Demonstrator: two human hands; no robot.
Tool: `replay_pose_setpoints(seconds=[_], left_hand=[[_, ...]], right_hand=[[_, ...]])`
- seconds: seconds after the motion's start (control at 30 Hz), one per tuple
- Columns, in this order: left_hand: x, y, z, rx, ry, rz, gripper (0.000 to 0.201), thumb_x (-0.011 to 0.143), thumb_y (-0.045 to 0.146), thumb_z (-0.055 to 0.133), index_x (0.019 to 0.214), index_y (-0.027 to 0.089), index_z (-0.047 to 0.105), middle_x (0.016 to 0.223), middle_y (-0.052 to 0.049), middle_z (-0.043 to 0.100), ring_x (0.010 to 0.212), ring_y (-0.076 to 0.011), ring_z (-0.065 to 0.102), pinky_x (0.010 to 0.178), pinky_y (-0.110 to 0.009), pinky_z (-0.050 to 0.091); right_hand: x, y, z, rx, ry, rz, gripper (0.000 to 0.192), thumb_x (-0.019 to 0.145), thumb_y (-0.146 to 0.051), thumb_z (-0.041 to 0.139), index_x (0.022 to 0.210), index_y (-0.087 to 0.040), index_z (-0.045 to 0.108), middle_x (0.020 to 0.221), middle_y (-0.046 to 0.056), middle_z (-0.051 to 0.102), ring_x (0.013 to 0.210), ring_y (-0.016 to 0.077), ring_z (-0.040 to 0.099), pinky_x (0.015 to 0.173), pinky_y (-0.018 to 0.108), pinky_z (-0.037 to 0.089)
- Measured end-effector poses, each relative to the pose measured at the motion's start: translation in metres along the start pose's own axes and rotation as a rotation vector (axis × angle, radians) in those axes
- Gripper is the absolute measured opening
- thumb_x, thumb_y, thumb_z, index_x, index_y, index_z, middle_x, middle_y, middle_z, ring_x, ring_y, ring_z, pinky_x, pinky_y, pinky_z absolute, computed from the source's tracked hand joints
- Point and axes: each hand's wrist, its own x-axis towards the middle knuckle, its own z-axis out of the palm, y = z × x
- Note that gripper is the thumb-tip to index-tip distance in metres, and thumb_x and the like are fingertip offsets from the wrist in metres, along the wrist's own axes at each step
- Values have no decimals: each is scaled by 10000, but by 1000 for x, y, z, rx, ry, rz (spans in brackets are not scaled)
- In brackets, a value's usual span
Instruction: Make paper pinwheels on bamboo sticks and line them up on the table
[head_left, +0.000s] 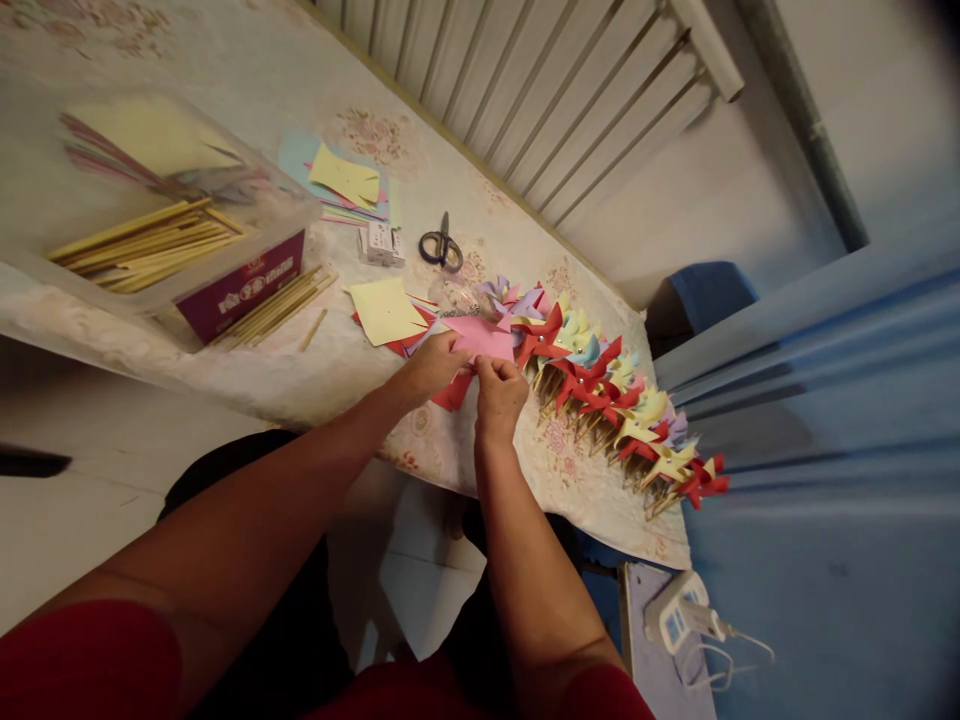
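A pink paper square [481, 338] is held over the table's near side, its edges pinched by both hands. My left hand [435, 366] grips its left edge with closed fingers. At the lower edge, my right hand [501, 392] closes on the same paper. Just left lies a pale yellow paper sheet [386, 312] on top of red and other coloured sheets. A red paper piece [452, 392] shows beneath my hands. Several finished paper pinwheels [581, 375] on sticks lie in a row to the right.
Scissors [441, 246] and small white boxes [381, 245] lie farther back, near a stack of coloured paper [345, 180]. A plastic bin [292, 215] of wooden sticks [142, 245] stands left, with loose sticks [277, 308] beside it. A power strip [675, 612] sits lower right.
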Motion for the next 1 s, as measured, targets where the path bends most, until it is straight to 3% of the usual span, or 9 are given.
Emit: replay_pose_setpoints(seconds=[0.23, 0.43, 0.57, 0.7, 0.87, 0.93, 1.0], left_hand=[[-3, 5, 0, 105, -32, 30, 237, 732, 169, 557, 580, 194, 376, 525, 80, 382, 497, -74, 371, 487, -209, 307], [-1, 5, 0, 190, 21, 39, 241, 737, 159, 545, 564, 190, 381, 518, 75, 392, 496, -74, 366, 473, -204, 296], [1, 0, 0, 110, -7, 31, 223, 737, 132, 544, 582, 188, 394, 529, 75, 408, 501, -78, 427, 500, -196, 385], [2, -2, 0, -40, -36, -14, 208, 748, 115, 548, 612, 185, 408, 564, 70, 444, 534, -94, 537, 602, -243, 518], [-2, 9, 0, -148, -57, -75, 128, 732, 90, 588, 672, 167, 505, 595, 41, 544, 570, -114, 598, 668, -284, 562], [-4, 14, 0, -152, -73, -95, 110, 726, 73, 581, 680, 161, 535, 596, 29, 571, 575, -121, 609, 669, -281, 562], [-6, 18, -2, -123, -90, -120, 115, 727, 67, 575, 664, 159, 546, 595, 14, 588, 573, -130, 618, 637, -269, 552]], right_hand=[[0, 0, 0, 4, -11, 8, 191, 719, -318, 640, 618, -160, 678, 577, -48, 597, 607, 122, 504, 659, 243, 419], [0, 1, 2, 14, -8, 36, 175, 719, -309, 648, 629, -161, 679, 562, -55, 583, 593, 120, 493, 639, 240, 411], [-4, -2, -1, 23, -7, 23, 175, 711, -321, 662, 657, -156, 683, 580, -55, 579, 599, 116, 488, 650, 243, 415], [-6, -10, -15, 8, 61, 3, 194, 696, -349, 685, 722, -157, 681, 593, -57, 552, 581, 111, 454, 609, 241, 396], [11, -21, -45, 36, 231, -91, 321, 712, -422, 690, 898, -161, 676, 632, -52, 521, 555, 108, 407, 563, 246, 375], [21, -25, -55, 38, 128, -97, 330, 693, -447, 708, 858, -163, 682, 656, -40, 547, 563, 103, 420, 562, 244, 370], [29, -28, -61, 66, -78, -26, 328, 654, -457, 736, 793, -164, 683, 659, -32, 572, 558, 96, 436, 550, 239, 359]])
